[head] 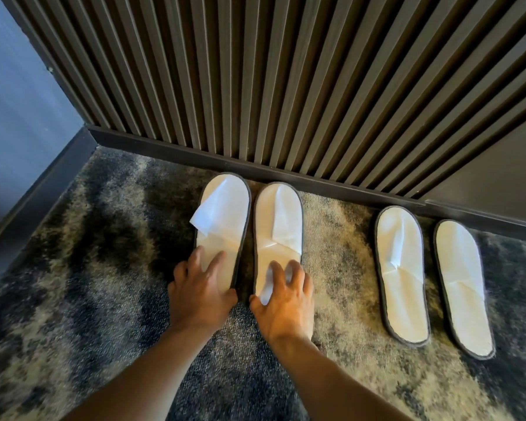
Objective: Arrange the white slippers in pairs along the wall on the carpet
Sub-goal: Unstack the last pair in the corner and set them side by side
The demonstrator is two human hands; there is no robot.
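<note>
Two pairs of white slippers with dark edging lie on the mottled carpet (104, 268), toes toward the slatted wall (286, 86). The left pair is a slipper (225, 208) with its upper flap folded out and a slipper (278, 220) beside it. My left hand (199, 294) grips the heel of the first, fingers on its sole. My right hand (283, 302) grips the heel of the second. The right pair, slipper (403, 275) and slipper (462, 287), lies untouched farther right.
A dark skirting board (255, 168) runs along the foot of the slatted wall. A blue-grey side wall (19, 132) closes the corner on the left. Patterned grey and beige carpet stretches between the two pairs and toward me.
</note>
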